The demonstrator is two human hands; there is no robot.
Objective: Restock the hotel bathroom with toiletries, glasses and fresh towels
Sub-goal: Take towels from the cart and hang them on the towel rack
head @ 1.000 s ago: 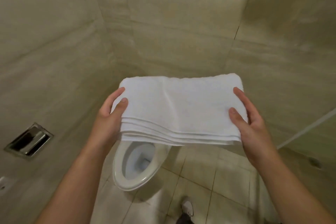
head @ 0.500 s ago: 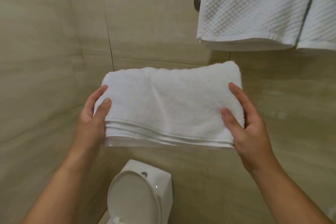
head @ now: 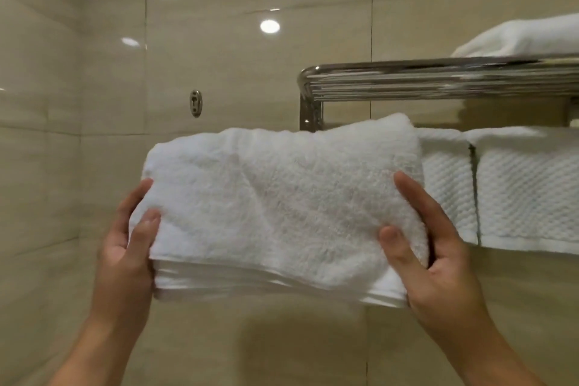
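A folded white towel (head: 279, 207) is held flat in front of me, at about the height of the rack's lower bar. My left hand (head: 125, 247) grips its left end with the thumb on top. My right hand (head: 435, 260) grips its right end the same way. Up to the right a chrome towel rack (head: 407, 78) is fixed to the wall. Two waffle-weave white towels (head: 526, 191) hang from its lower bar, just right of the held towel. Another white towel (head: 526, 41) lies on the rack's top shelf.
Glossy beige tiled walls (head: 219, 41) close in ahead and to the left, meeting in a corner on the left. A small chrome wall hook (head: 196, 103) is mounted left of the rack. Ceiling lights reflect in the tiles.
My view has swung up from the toilet and floor to the wall rack. Both hands have raised the folded towel toward the rack, keeping the same grip.
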